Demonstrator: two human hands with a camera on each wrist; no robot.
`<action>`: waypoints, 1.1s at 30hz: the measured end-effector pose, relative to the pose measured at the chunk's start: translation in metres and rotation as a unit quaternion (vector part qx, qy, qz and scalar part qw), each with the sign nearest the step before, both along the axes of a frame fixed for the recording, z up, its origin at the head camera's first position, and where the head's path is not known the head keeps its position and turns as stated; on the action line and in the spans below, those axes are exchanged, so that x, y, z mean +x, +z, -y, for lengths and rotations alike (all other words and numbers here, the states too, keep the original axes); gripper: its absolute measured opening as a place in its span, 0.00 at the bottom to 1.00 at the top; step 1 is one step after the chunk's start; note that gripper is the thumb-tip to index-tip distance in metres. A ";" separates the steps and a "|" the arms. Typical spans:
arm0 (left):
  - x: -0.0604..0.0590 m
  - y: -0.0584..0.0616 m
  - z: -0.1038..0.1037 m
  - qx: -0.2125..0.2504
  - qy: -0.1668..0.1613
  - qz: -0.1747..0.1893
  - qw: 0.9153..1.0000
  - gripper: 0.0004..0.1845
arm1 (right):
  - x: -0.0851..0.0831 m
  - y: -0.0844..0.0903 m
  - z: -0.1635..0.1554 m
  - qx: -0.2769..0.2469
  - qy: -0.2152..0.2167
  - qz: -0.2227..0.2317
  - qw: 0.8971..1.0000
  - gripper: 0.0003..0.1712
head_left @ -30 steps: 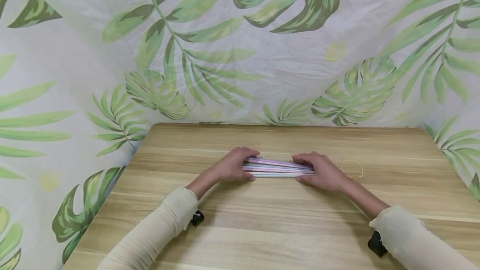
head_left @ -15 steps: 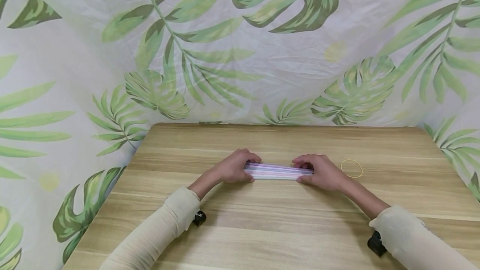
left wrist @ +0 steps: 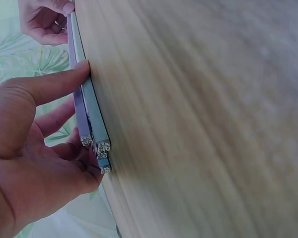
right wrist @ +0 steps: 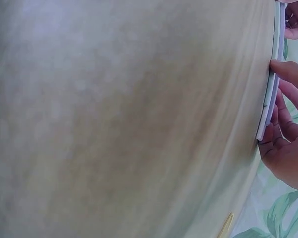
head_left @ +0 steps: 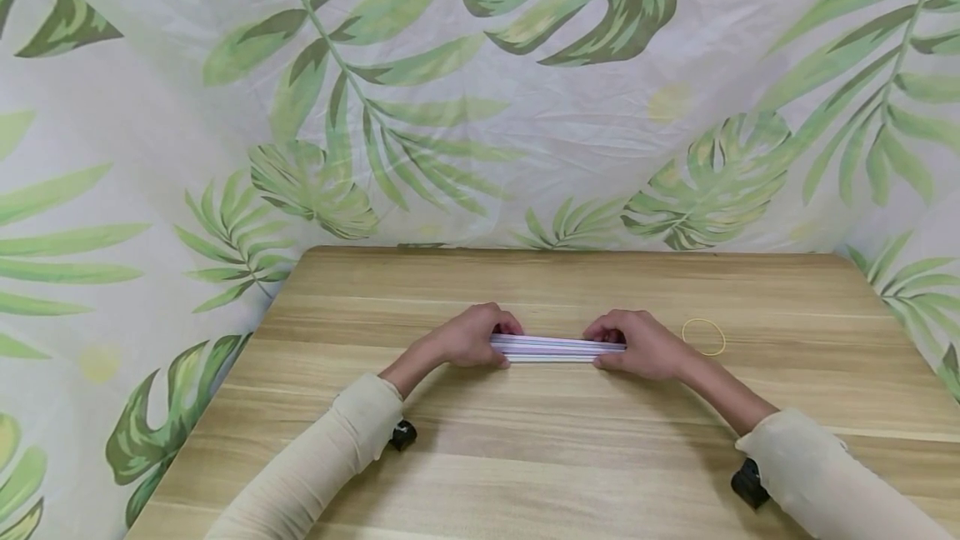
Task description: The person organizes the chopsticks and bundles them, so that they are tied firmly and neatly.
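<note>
We see both hands on a bundle of thin pastel sticks (head_left: 558, 347) lying flat near the middle of the wooden table (head_left: 570, 440), long axis running left to right.

Left hand (head_left: 471, 337) cups the left end: thumb on the near side, fingers curled over the far side, pinching the bundle together. The left wrist view confirms it: thumb tip (left wrist: 78, 70) presses the side of the sticks (left wrist: 89, 116), palm sits right at the stick ends, which look like small patterned tips. Sticks there read lilac and pale blue-grey.

Right hand (head_left: 642, 344) does the same on the right end, fingers curled round it, thumb on the near side. In the right wrist view we see fingertips (right wrist: 283, 69) on the bundle edge (right wrist: 269, 99) and the palm against the end; that view is blurry, so we can't tell finer detail.

Bundle rests on the table surface, squeezed between the two hands.

Yellow rubber band (head_left: 703, 337) lies flat on the table just right of the right hand, not touching it. Leaf-print cloth (head_left: 480, 90) hangs behind and around the table. Cream sleeves (head_left: 315, 465) cover both forearms.
</note>
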State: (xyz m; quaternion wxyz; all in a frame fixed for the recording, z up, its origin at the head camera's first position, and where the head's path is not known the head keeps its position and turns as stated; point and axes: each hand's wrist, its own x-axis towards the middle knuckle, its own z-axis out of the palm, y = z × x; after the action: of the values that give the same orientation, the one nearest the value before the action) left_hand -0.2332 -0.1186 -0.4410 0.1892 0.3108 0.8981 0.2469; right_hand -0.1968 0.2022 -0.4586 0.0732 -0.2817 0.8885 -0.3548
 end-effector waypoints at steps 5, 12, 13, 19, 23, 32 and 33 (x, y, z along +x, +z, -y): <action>0.000 -0.002 -0.001 0.016 0.008 0.015 1.000 0.23 | 0.001 0.001 0.000 0.005 0.006 0.003 1.000 0.17; 0.002 -0.006 -0.001 0.033 0.014 0.010 0.999 0.20 | 0.003 0.002 0.000 0.013 0.001 -0.004 1.000 0.15; 0.002 -0.005 -0.002 0.034 0.015 0.009 0.999 0.21 | 0.003 0.002 0.000 0.011 0.000 -0.003 1.000 0.15; 0.006 -0.002 -0.004 0.024 0.021 0.012 0.999 0.21 | 0.002 0.003 0.000 0.001 0.012 0.012 1.000 0.14; 0.007 -0.001 -0.005 0.023 0.018 0.011 1.000 0.20 | 0.002 0.002 0.000 0.002 0.019 0.023 1.000 0.14; 0.012 -0.001 -0.008 0.026 0.007 -0.013 1.000 0.16 | 0.003 0.002 0.002 0.013 0.014 0.011 1.000 0.12; 0.012 -0.001 -0.008 0.023 0.008 -0.013 1.000 0.16 | 0.003 0.002 0.002 0.013 0.014 0.011 1.000 0.12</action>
State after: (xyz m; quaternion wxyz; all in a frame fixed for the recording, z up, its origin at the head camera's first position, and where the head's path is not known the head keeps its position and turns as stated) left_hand -0.2209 -0.1102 -0.4418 0.1679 0.3115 0.8969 0.2652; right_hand -0.1938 0.2002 -0.4562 0.0916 -0.2889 0.8881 -0.3456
